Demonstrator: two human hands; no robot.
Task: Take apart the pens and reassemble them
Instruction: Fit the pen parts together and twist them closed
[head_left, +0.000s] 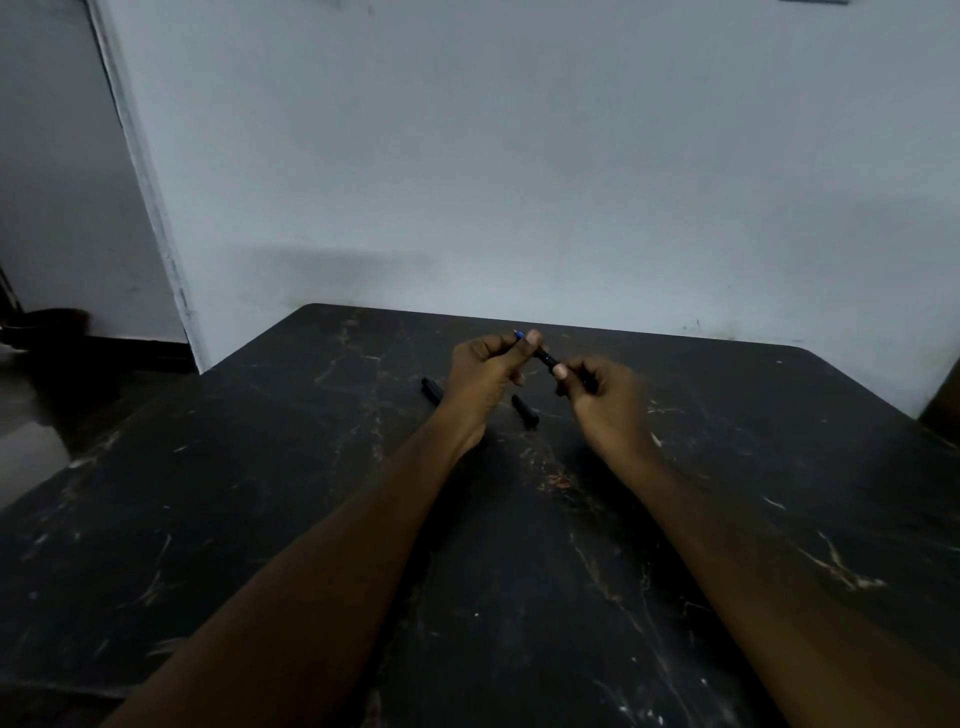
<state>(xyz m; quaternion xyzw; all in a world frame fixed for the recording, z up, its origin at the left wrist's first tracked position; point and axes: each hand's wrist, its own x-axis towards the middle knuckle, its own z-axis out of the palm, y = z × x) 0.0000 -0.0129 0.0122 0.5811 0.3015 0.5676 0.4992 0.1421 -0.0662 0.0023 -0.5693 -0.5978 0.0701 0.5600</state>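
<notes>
Both of the person's arms reached out over the dark, marble-veined worktop (249, 519), and the hands met near its far edge, raised a little above the surface. Between them was a black pen (546, 357), lying on a slant, higher on the left. The left hand (480, 376) had its fingers curled round the upper end, thumb laid along it, and a small blue tip (517, 335) poked out just past the thumbnail. The right hand (605, 400) pinched the lower end between thumb and curled fingers; how much of the barrel lay inside that grip I could not tell.

On the worktop, just below the gap between the hands, lay a short black pen piece (524, 411). A second black piece (431, 388) lay to the left, its near end hidden behind the left wrist. Behind the worktop rose a plain pale wall (519, 156).
</notes>
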